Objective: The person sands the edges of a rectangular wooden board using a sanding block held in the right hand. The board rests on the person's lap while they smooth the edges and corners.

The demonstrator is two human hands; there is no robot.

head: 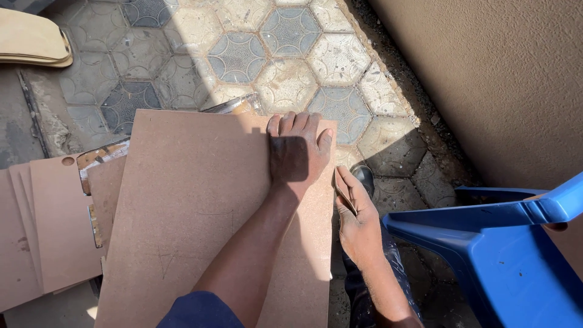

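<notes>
Left hand (297, 152) flat, fingers spread on brown board (194, 206); right hand (358, 222) pinching small sandpaper piece (344, 189) at its edge

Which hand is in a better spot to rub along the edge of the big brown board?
Probably the right hand: it holds a small flat piece against the board edge. The left hand lies flat on top.

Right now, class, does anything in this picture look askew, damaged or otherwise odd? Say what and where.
Yes. The boards at left lie in a crooked, overlapping pile, and one has a notch cut from its corner. The blue chair at right looks tipped over. The left hand presses flat on the big board; the right hand holds a thin piece at its edge.
</notes>
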